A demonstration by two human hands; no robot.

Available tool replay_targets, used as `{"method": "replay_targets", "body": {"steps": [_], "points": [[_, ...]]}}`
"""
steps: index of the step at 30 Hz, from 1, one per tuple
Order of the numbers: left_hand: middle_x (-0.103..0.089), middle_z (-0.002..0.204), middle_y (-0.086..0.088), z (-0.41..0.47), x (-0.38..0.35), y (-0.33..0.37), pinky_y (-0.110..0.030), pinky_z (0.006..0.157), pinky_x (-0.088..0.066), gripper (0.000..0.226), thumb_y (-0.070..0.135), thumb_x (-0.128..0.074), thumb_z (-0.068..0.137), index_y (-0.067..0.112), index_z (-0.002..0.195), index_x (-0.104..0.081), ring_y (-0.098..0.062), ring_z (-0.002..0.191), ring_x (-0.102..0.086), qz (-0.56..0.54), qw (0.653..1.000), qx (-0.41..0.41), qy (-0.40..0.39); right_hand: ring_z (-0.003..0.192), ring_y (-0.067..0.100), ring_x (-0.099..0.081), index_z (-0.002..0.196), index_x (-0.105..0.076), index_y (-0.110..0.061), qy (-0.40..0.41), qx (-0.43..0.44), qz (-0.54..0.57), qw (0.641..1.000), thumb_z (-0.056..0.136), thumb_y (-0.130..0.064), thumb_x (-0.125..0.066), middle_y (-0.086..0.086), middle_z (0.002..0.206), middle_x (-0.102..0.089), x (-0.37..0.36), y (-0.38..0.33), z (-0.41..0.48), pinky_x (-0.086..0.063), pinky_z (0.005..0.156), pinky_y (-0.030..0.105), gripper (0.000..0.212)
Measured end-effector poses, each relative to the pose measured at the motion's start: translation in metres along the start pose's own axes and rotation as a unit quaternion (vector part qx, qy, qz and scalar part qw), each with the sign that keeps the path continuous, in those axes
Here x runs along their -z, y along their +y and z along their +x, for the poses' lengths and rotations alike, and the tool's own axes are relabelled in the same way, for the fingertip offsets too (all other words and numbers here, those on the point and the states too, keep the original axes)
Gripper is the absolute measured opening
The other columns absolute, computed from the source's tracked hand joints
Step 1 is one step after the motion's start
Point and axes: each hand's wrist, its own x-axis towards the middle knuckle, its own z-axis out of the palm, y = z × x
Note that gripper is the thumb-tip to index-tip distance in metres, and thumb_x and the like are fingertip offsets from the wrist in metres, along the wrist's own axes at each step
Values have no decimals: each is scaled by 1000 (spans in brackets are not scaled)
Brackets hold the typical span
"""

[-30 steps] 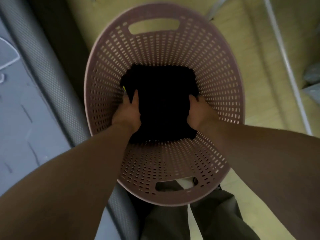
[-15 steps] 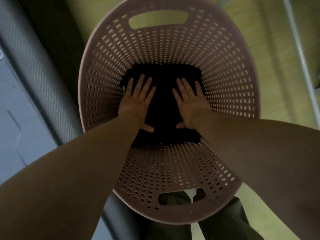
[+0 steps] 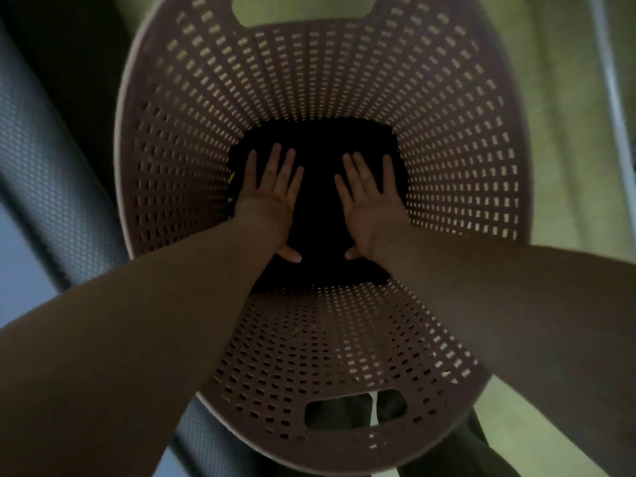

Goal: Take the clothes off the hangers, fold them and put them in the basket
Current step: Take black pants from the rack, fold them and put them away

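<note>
Head view straight down into a pink perforated laundry basket (image 3: 447,166), oval, with a cut-out handle slot at the far rim and another at the near rim. A folded black garment (image 3: 320,208) lies flat on the basket bottom, filling most of the floor; a small yellow-green bit shows at its left edge, too small to identify. Both bare forearms reach down inside the basket. Left hand (image 3: 272,197) lies palm-down on the left half of the garment, fingers (image 3: 275,160) straight and spread apart, thumb stuck out toward the middle, gripping nothing. Right hand (image 3: 370,197) lies palm-down on the right half, fingers (image 3: 359,166) straight and slightly fanned, thumb pointing inward, also gripping nothing. The hands are apart, black cloth visible between them. Basket stands on a yellowish floor (image 3: 568,166); a grey textured mesh surface (image 3: 51,173) runs along the left side. Dark trousers (image 3: 447,452) show below the near rim. Frame slightly blurred.
</note>
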Motion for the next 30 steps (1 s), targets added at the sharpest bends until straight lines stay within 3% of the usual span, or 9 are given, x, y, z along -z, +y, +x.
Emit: {"method": "replay_targets", "body": {"steps": [5,8,12,16,19,22,25,28,30], "points": [[31,154,-27,-25,31,6,-65,112,15,162,92,-63,46,3,147,27,-47,140,31,34,999,26,-23,142,44,30,152,23,-8,-39,6,-5,999,67,-81,-62,27,153,33,13,-12,-26,10,112,68,141],[39,150,-26,-22,6,6,-65,113,13,166,91,-66,43,4,143,35,-47,137,36,48,997,28,-59,143,43,29,150,30,-15,-80,-8,-1,997,75,-79,-53,25,155,32,7,0,-25,10,112,68,129],[50,141,-27,-1,-27,5,-67,112,14,175,96,-63,34,4,134,47,-46,133,43,47,997,18,-55,144,39,30,143,42,-21,-91,0,8,996,68,-84,-54,23,155,34,-15,7,-8,9,113,68,137],[55,138,-24,14,-34,3,-67,109,17,177,98,-61,27,7,128,52,-44,130,46,21,998,3,-52,144,39,29,144,40,-20,-87,-4,19,996,71,-82,-52,22,155,33,-20,-1,-1,8,114,67,134],[42,148,-25,-10,-16,5,-68,111,13,171,98,-59,35,6,139,41,-45,137,38,31,997,-12,-64,146,39,26,148,34,-20,-96,12,27,995,71,-80,-57,19,157,31,-7,1,-18,7,114,67,133],[22,159,-22,-56,16,5,-64,115,9,150,92,-58,56,6,151,21,-42,144,25,26,998,-18,-47,149,33,15,152,24,-13,-69,23,80,994,79,-71,-61,13,161,24,21,10,-59,3,118,61,126],[-14,162,-16,-114,57,-1,-55,119,-10,94,55,-58,90,7,156,-11,-37,149,-5,-87,996,16,-1,152,30,3,155,14,-5,-11,27,179,983,100,-37,-50,13,164,13,64,24,-117,-4,122,50,90],[-53,136,-10,-203,103,-12,-41,98,-41,42,30,-52,97,13,136,-51,-31,126,-49,-235,970,50,31,150,32,-12,156,5,-2,-8,36,223,974,98,-13,-44,15,164,-1,126,50,-196,-19,121,46,77],[-61,125,-9,-257,128,-22,-39,88,-47,30,26,-51,96,15,122,-61,-30,114,-59,-305,949,61,46,143,32,-30,157,-8,-4,-4,37,277,960,99,-9,-39,14,161,-20,158,67,-236,-33,114,46,66]]}}
